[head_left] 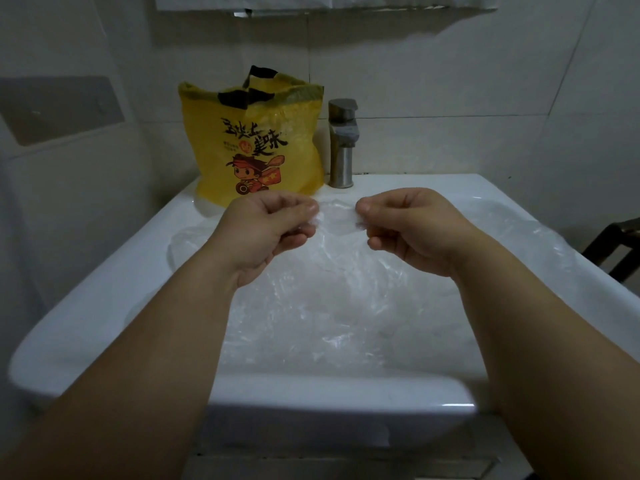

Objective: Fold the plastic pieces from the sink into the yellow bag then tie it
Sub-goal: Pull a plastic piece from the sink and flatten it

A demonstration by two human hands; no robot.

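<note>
Two bare forearms come in from the bottom of the shot, reaching out over the white sink (104, 299). The left hand (266, 230) and right hand (412, 230) are both curled nearly closed, each pinching the top edge of one clear plastic sheet (337, 220) between thumb and fingers, so it's stretched between them just above the basin. The rest of that sheet hangs down into the sink, where a crinkly pile of clear plastic (332, 313) fills most of the bowl and spills toward the right rim.

The yellow bag (256, 147) stands upright on the back ledge just left of the tap (342, 143), mouth open and handles loose. I think there's something pale inside it, but honestly can't tell through the side.

So progress-wise this looks early to me: one piece is being lined up for a fold, plenty still sits in the sink, and the bag isn't tied yet.
</note>
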